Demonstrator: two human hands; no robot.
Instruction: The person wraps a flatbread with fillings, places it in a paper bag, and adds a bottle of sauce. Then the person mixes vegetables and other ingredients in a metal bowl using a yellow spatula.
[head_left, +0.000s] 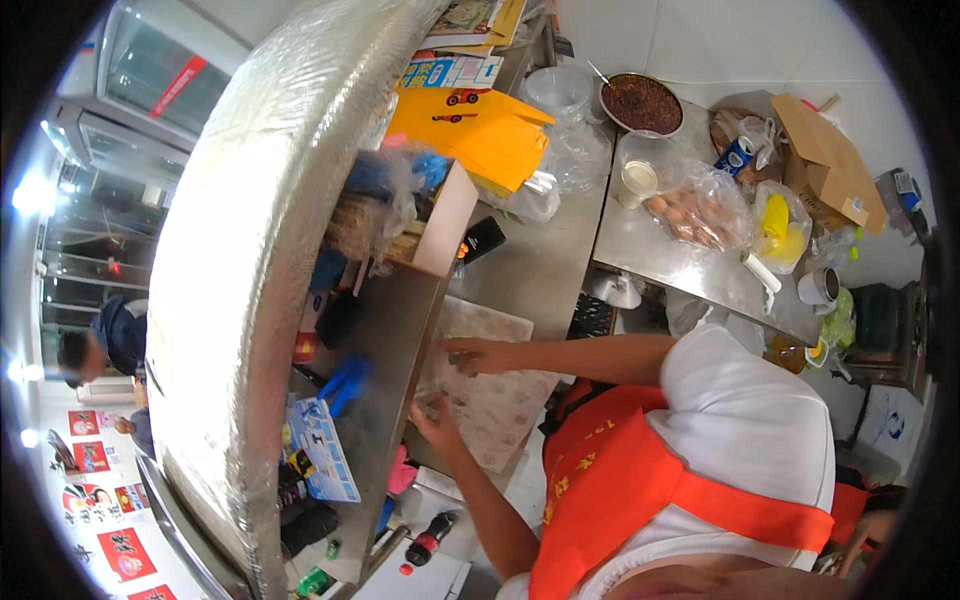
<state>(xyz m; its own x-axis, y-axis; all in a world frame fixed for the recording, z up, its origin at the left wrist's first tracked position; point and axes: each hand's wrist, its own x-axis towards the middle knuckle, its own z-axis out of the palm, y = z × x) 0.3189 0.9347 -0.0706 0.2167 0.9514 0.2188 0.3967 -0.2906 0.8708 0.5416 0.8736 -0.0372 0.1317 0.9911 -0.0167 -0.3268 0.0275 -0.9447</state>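
Note:
My right hand (480, 355) reaches over a pale printed mat (495, 420) on the steel worktop, fingers bent. A small dark green patch shows at its fingers; I cannot tell what it is or whether it is gripped. Below it in the view is my left hand (436, 421), its fingers curved beside a blurred, clear, plastic-looking thing (429, 386). Whether the left hand holds this is unclear. Both hands are close to the edge of a steel shelf (397, 375), which hides part of the mat.
A foil-wrapped curved hood (247, 225) overhangs the shelf. Around the steel counter are a black phone (484, 238), a yellow bag (472, 135), a bowl of dark red-brown food (642, 103), bagged eggs (694, 214) and a cardboard box (832, 169). A cola bottle (429, 541) lies low down.

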